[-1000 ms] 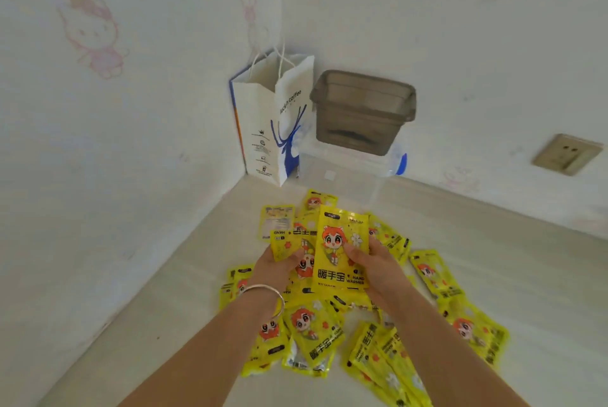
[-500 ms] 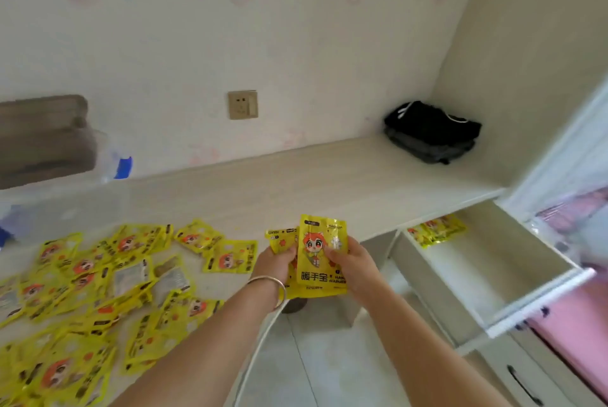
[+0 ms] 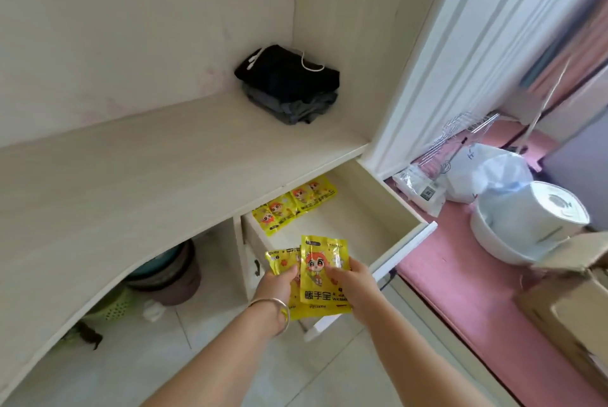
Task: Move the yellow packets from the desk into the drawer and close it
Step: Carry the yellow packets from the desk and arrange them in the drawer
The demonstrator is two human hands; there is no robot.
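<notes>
Both hands, left hand (image 3: 275, 285) and right hand (image 3: 353, 285), pinch a fanned stack of glossy yellow cartoon-print packets (image 3: 324, 271) between them. They're over the open pale wooden drawer (image 3: 404, 209), which has more packets at the back.

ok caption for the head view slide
Both hands hold yellow packets over the open drawer, more packets inside.

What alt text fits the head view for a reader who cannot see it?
Both hands, the left hand and the right hand, hold a stack of yellow packets over an open drawer under a pale desk. More packets lie at the drawer's back; folded dark clothes sit on the desk.
</notes>
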